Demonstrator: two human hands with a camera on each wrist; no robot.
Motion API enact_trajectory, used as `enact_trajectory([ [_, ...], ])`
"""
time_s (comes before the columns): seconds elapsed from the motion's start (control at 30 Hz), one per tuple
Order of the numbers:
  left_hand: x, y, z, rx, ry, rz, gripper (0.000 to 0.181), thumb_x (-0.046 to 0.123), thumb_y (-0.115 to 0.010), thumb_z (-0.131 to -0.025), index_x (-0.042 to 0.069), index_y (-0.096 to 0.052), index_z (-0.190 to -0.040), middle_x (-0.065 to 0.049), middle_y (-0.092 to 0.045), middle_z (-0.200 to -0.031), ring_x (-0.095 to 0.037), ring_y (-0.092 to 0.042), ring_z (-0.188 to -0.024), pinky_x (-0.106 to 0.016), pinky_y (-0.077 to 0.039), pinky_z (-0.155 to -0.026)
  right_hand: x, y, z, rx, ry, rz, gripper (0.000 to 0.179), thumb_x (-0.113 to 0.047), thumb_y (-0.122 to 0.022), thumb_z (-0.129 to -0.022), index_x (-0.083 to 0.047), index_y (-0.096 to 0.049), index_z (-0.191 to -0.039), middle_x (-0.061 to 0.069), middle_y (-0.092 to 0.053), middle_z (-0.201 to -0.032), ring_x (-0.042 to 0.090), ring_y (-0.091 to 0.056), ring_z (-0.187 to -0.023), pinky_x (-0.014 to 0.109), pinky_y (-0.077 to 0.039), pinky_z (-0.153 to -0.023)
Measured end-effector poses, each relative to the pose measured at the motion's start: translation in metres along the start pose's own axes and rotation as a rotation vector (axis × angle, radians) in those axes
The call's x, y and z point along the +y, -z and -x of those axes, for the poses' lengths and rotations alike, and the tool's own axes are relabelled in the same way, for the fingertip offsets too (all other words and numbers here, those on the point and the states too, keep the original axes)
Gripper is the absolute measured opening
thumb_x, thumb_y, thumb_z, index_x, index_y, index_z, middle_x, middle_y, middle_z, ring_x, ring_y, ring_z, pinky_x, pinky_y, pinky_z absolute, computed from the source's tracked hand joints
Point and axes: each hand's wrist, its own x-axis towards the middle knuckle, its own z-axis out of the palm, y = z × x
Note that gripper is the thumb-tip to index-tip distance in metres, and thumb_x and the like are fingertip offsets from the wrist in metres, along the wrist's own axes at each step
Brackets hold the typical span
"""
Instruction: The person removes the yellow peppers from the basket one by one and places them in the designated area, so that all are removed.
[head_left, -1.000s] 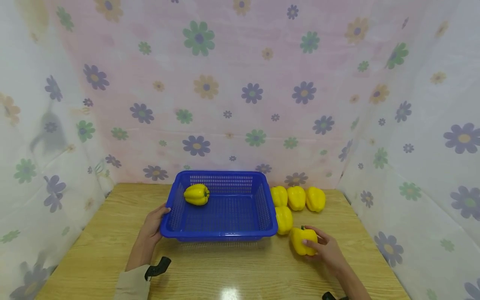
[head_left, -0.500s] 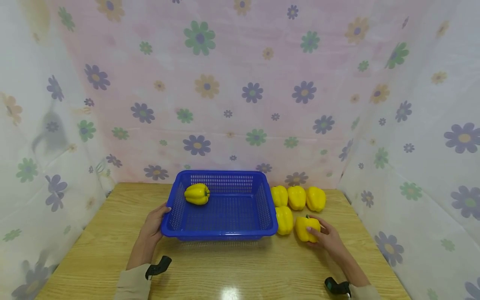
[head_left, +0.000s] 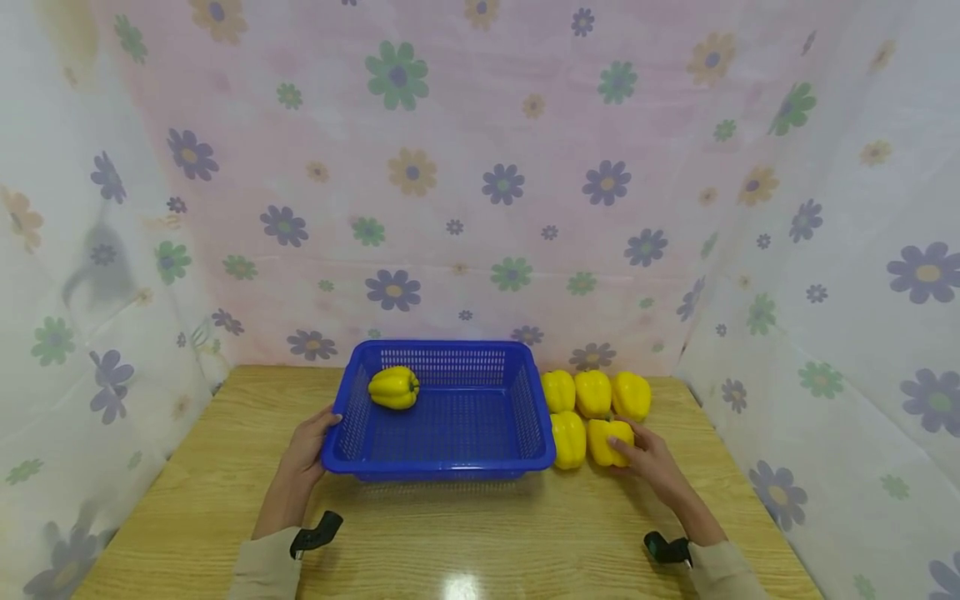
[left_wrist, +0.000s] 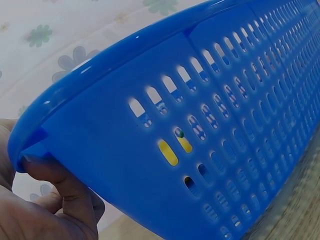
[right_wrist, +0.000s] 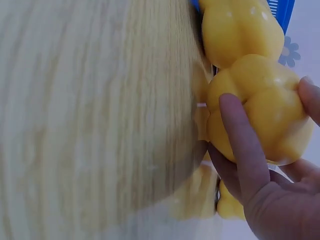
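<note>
My left hand (head_left: 307, 446) grips the left side of a blue plastic basket (head_left: 438, 468), its fingers curled under the rim in the left wrist view. Inside the basket, toward the back left, lies one yellow bell pepper (head_left: 393, 388). On the right, my right hand (head_left: 648, 457) holds another yellow bell pepper (right_wrist: 260, 110) between thumb and fingers, low at the table. That pepper sits just right of a neighbouring pepper (head_left: 568, 440) beside the basket. Behind it stands a row of three more peppers (head_left: 593, 395).
The wooden table (head_left: 465, 533) runs up to a flower-printed curtain (head_left: 457, 183) at the back, with curtains on both sides too. A black wrist device (head_left: 317, 533) sticks out from the left sleeve, another (head_left: 666, 548) from the right.
My right hand has moved the held pepper away from me, up beside the neighbouring pepper and close to the back row. The left hand and the basket have stayed put.
</note>
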Motion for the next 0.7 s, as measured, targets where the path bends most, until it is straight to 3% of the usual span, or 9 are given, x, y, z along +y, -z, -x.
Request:
enact_trajectory([
  [0.27, 0.000, 0.000, 0.000, 0.003, 0.010, 0.005, 0.066, 0.014, -0.042, -0.105, 0.000, -0.014, -0.162, -0.018, -0.027, -0.159, -0.008, -0.055, -0.115, -0.023, -0.051, -0.096, -0.005, -0.003, -0.007, -0.023, -0.041, 0.040, 0.066, -0.024, -0.057, -0.105, 0.004, -0.026, -0.157, 0.036, -0.035, -0.150, 0.025, -0.062, -0.113, 0.044, -0.060, -0.084],
  [0.53, -0.001, 0.001, 0.000, 0.011, 0.017, 0.006, 0.065, 0.014, -0.045, -0.105, 0.001, -0.016, -0.162, -0.008, -0.044, -0.143, -0.005, -0.058, -0.108, -0.022, -0.052, -0.094, -0.005, 0.001, -0.013, -0.097, -0.038, 0.060, 0.066, -0.025, -0.057, -0.105, 0.005, -0.027, -0.155, 0.034, -0.037, -0.146, 0.024, -0.062, -0.108, 0.044, -0.061, -0.083],
  [0.7, 0.001, 0.000, 0.001, 0.018, 0.019, 0.003, 0.066, 0.015, -0.045, -0.104, 0.001, -0.016, -0.162, -0.004, -0.048, -0.137, -0.005, -0.058, -0.107, -0.022, -0.052, -0.094, -0.010, 0.001, -0.015, -0.110, -0.080, 0.096, 0.069, -0.025, -0.058, -0.104, 0.004, -0.025, -0.157, 0.033, -0.037, -0.147, 0.024, -0.062, -0.110, 0.043, -0.060, -0.085],
])
